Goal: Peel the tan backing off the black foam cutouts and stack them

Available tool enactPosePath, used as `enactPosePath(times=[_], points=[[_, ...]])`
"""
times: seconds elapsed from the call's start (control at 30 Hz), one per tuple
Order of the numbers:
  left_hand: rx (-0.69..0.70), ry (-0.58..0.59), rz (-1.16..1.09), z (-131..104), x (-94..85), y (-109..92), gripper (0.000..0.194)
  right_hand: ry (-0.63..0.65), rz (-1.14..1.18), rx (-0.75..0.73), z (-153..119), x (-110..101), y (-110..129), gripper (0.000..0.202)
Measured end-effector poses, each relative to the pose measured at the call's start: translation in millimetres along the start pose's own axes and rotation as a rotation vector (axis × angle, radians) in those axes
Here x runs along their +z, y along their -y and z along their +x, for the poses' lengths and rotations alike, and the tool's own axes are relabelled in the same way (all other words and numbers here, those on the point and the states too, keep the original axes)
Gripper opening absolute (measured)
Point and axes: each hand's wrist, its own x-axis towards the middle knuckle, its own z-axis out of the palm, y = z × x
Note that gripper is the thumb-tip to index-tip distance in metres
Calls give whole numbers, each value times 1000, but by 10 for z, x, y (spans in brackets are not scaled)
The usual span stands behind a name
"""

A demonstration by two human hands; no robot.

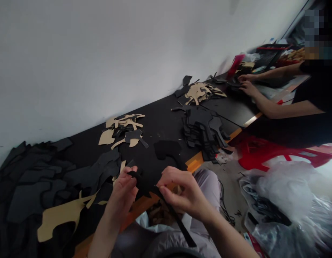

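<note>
Near the table's front edge, a thin black cut-out piece (145,184) with a long strip-like tail stretches between my hands. My left hand (124,190) pinches its left end between thumb and fingers. With thumb and fingertips closed, my right hand (180,190) grips it where the tail begins, and the tail hangs down over my lap. What the piece is made of I cannot tell. Just beyond my hands a curved black cut-out (168,150) lies flat. Left of my left hand is a large tan cut-out (59,215) with a notch in it.
A heap of black cut-outs (34,179) covers the table's left end. Tan scraps (125,123) lie near the wall, with another tan pile (198,91) farther right. Stacked black pieces (206,125) reach the edge. A co-worker's hands (248,84) handle dark pieces. Plastic bags (286,193) fill the right floor.
</note>
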Motion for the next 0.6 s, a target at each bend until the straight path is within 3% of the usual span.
enactPosePath(times=[0.2,0.4,0.5,0.6], points=[[-145,53,84,-12,-164,-165,34,-80,-496,-316,-44,-29,-88,13],[-71,-153,79,-7,-276,-297,39,-214,-447,-261,-66,-121,-56,16],[20,-313,82,4,-306,-395,42,-16,-473,-103,-261,-51,-216,15],[88,-417,79,33,-294,-488,39,255,-492,42,-682,135,-565,19]])
